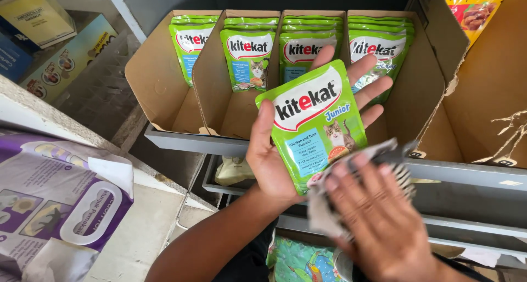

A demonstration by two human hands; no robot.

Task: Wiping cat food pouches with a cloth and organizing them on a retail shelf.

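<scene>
Shelf [181, 142] carries cardboard tray [159, 79] of green pouches. Left hand [285, 150] grip cradles green pouch [314, 117]; right hand [379, 221] (motion-blurred) grip presses grey cloth [329, 216] on it.

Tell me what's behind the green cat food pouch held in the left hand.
Behind the green cat food pouch, the left hand spreads its fingers; beyond stands a cardboard tray of similar pouches. The palm itself is covered.

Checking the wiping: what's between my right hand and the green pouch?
A grey cloth lies between the right hand and the green pouch, pressed on its lower corner, in the head view.
</scene>
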